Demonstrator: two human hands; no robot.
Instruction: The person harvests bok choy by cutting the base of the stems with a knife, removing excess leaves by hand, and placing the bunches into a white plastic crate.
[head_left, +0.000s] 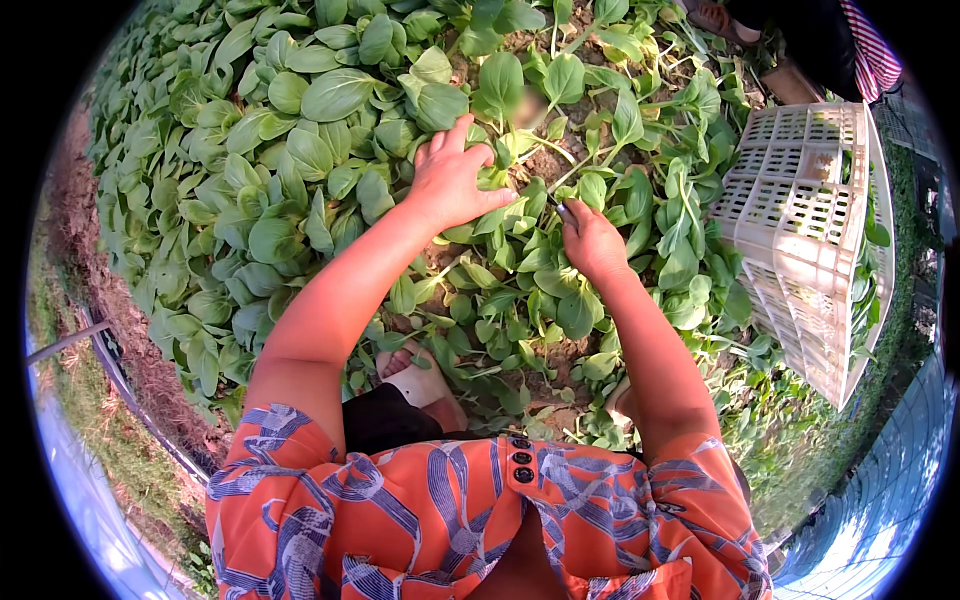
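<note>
Leafy green plants with broad oval leaves, seemingly bok choy (336, 95), grow densely before me. My left hand (459, 178) reaches over them with its fingers spread and touches leaves at the edge of the dense growth. Between thumb and fingers I see no stem gripped. To its right, my right hand (594, 238) is low among the leaves, its fingers curled around a slim hand tool (559, 206). Only a short piece of that tool shows, so its exact kind is unclear. Loose-looking greens (517, 281) lie over the soil beneath both hands.
A white slatted plastic crate (806, 187) stands tilted at the right, with greens inside. Beyond it, another person's shoe (716, 21) and dark-clothed leg (799, 37) show. My sandalled foot (420, 379) is among the plants. Blue sheeting (892, 457) borders the lower right.
</note>
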